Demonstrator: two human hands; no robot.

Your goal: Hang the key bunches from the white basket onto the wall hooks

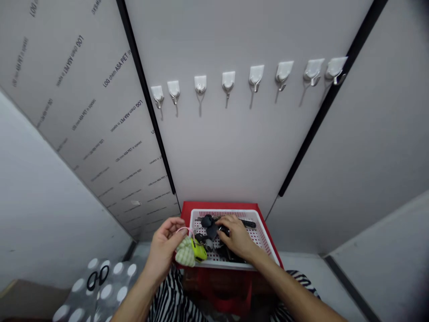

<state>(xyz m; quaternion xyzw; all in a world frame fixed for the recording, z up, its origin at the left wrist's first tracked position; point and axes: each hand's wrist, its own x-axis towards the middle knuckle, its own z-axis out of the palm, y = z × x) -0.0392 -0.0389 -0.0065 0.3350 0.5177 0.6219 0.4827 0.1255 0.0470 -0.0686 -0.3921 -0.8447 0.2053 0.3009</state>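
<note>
My left hand [165, 247] is closed on a pink loop from which a small green striped plush charm [186, 256] and a yellow-green fob [199, 252] hang, just left of a white perforated basket [264, 237]. My right hand [237, 236] reaches into the basket, fingers curled over dark keys and fobs [209, 226] lying there. What exactly those fingers grip is hidden. The basket sits on a red stool [221, 206].
A row of several white adhesive hooks [228, 80] runs across the grey wall panel above, all bare. Black vertical strips [147, 98] divide the panels. A dotted grey cushion [100, 281] lies at lower left; striped fabric covers my lap.
</note>
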